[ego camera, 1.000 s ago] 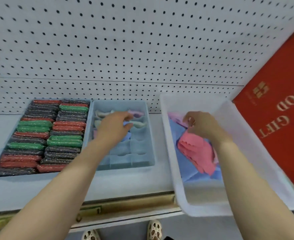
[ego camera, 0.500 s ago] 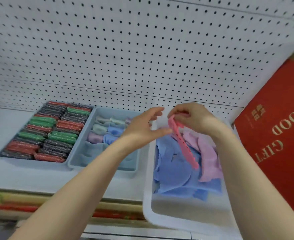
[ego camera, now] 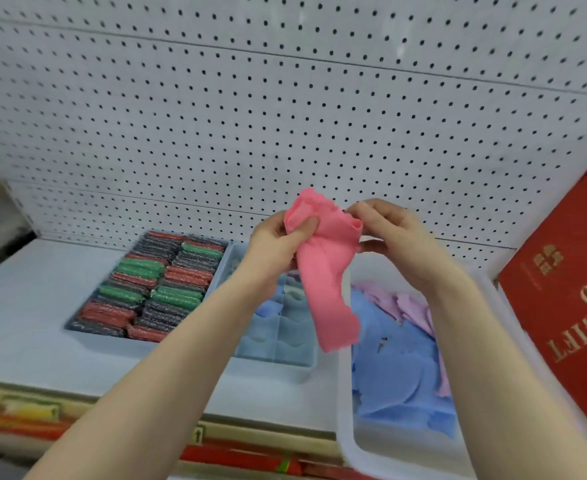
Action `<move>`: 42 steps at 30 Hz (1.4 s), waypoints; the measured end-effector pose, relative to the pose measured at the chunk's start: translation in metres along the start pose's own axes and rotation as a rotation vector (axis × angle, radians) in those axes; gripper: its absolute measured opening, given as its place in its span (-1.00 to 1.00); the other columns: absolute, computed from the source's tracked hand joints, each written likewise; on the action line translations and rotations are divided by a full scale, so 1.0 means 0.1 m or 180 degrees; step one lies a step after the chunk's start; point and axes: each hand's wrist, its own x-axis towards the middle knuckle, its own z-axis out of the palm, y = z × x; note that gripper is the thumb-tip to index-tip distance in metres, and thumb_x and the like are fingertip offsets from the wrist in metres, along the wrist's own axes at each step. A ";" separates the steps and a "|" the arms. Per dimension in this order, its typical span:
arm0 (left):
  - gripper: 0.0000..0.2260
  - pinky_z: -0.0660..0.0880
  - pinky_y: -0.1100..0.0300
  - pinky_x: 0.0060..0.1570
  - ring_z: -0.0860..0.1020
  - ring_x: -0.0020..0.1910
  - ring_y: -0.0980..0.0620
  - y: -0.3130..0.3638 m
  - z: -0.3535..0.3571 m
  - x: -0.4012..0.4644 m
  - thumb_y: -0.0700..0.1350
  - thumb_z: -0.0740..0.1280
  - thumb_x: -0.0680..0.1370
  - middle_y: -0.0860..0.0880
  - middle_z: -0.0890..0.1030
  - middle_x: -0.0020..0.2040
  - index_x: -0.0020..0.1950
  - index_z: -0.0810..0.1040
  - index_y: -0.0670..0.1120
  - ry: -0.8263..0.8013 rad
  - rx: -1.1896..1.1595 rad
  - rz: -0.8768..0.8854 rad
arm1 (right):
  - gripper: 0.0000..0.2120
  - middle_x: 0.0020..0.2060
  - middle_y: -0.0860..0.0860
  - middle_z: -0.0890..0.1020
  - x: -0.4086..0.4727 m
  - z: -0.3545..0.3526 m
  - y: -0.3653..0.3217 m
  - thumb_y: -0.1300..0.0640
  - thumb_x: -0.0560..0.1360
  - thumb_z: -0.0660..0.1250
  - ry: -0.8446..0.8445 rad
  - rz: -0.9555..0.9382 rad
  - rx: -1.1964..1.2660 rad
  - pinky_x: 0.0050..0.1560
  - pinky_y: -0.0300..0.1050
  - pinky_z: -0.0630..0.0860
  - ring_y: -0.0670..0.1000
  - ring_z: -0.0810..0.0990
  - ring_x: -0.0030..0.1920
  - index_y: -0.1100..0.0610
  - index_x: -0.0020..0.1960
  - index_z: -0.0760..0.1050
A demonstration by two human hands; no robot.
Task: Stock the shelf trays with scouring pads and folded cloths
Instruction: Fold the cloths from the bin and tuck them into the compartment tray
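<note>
Both hands, left and right, pinch the top edge of a pink cloth that hangs between them, above the divided tray, with the pad tray left of them and the cloth bin below the right one.

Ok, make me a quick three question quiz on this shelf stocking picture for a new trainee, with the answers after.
1. True or false: the pink cloth lies folded in the divided tray.
2. Which hands hold it? A) left hand only B) right hand only C) both
3. Fill in: the tray of scouring pads stands to the ____ of the divided tray.

Key: 1 false, it hangs in the air. 2 C. 3 left.
</note>
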 end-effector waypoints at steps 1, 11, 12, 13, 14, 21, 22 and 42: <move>-0.83 0.59 -0.17 -0.04 0.63 -0.13 -0.10 0.01 -0.04 0.00 -0.12 0.36 0.58 -0.15 0.65 -0.07 0.12 0.57 -0.18 0.0000 -0.0019 0.0002 | -0.82 -0.10 -0.12 0.66 0.01 0.03 -0.01 -0.01 0.50 0.39 -0.0234 0.0029 0.0021 -0.04 -0.16 0.58 -0.11 0.62 -0.06 0.02 0.06 0.60; -0.97 0.49 0.25 -0.26 0.56 -0.32 0.14 0.07 -0.47 0.02 -0.11 0.45 0.50 0.05 0.65 -0.25 -0.09 0.63 -0.03 0.0182 0.0216 0.0422 | -0.71 -0.46 -0.08 0.45 0.16 0.39 -0.11 0.14 0.53 0.41 0.0393 -0.0265 -0.0390 -0.37 -0.28 0.38 -0.10 0.38 -0.40 0.09 -0.36 0.56; -0.90 0.53 0.18 -0.16 0.59 -0.26 0.10 0.07 -0.51 0.02 -0.08 0.48 0.47 0.02 0.66 -0.19 -0.04 0.64 -0.02 0.0174 0.0248 0.0480 | -0.76 -0.45 -0.08 0.47 0.16 0.41 -0.13 0.13 0.53 0.42 0.0422 -0.0246 -0.0371 -0.38 -0.30 0.38 -0.11 0.39 -0.41 0.15 -0.31 0.59; -0.81 0.56 0.14 -0.09 0.62 -0.20 0.08 0.09 -0.54 0.02 -0.05 0.50 0.43 0.02 0.67 -0.14 0.02 0.63 0.01 0.0111 0.0327 0.0514 | -0.78 -0.45 -0.10 0.48 0.17 0.42 -0.14 0.13 0.53 0.42 0.0453 -0.0262 -0.0346 -0.39 -0.32 0.38 -0.13 0.40 -0.42 0.21 -0.26 0.60; -0.72 0.59 0.16 -0.06 0.65 -0.16 0.08 0.10 -0.55 0.02 -0.04 0.53 0.40 0.04 0.68 -0.09 0.08 0.62 0.04 0.0008 0.0464 0.0540 | -0.79 -0.45 -0.11 0.49 0.17 0.44 -0.16 0.13 0.53 0.41 0.0459 -0.0291 -0.0330 -0.41 -0.34 0.38 -0.15 0.40 -0.43 0.22 -0.24 0.61; -0.70 0.58 0.18 0.01 0.64 -0.09 0.09 0.18 -0.61 0.00 -0.23 0.43 0.50 0.02 0.68 -0.02 0.20 0.59 0.00 0.0122 0.0948 0.0825 | -0.73 -0.35 0.08 0.44 0.21 0.43 -0.32 0.10 0.57 0.36 0.0481 -0.0269 -0.0588 -0.38 -0.28 0.32 -0.05 0.34 -0.36 0.31 -0.15 0.59; -0.72 0.57 0.22 0.01 0.64 -0.09 0.13 0.20 -0.62 0.00 -0.24 0.41 0.51 0.03 0.68 -0.03 0.20 0.59 -0.01 0.0121 0.0921 0.0854 | -0.75 -0.37 0.07 0.44 0.21 0.43 -0.34 0.12 0.58 0.35 0.0464 -0.0258 -0.0615 -0.39 -0.30 0.33 -0.07 0.34 -0.38 0.26 -0.17 0.61; -0.73 0.58 0.21 0.04 0.66 -0.10 0.12 0.24 -0.68 0.07 -0.18 0.56 0.39 0.03 0.71 -0.12 0.03 0.67 0.07 -0.0057 0.0854 0.0550 | -0.96 -0.33 -0.07 0.69 0.27 0.46 -0.29 0.22 0.45 0.48 0.0103 -0.0188 -0.0808 -0.26 -0.37 0.46 -0.16 0.59 -0.31 0.12 -0.17 0.69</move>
